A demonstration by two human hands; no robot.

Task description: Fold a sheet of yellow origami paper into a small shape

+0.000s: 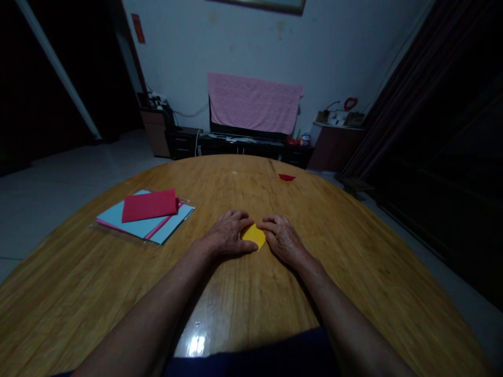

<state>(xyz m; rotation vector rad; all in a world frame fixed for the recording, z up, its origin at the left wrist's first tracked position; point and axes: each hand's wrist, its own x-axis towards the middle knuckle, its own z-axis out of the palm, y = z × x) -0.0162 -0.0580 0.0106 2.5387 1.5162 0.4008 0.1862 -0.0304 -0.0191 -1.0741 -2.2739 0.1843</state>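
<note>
A small piece of yellow paper point(254, 236) lies on the wooden table between my two hands. My left hand point(231, 234) rests on its left side, with the thumb at the near edge and the fingertips at the far edge. From the right, my right hand point(282, 238) presses fingertips on the paper's far right edge; its thumb is mostly hidden. Parts of the paper are covered by the fingers, so its full outline cannot be seen.
On the left of the round table point(243, 178) lies a clear packet of light blue and pink paper point(137, 226), with folded red paper point(150, 205) on top. A small red folded paper piece point(286, 177) sits near the far edge. Beyond stands a pink cloth-covered screen point(255, 103).
</note>
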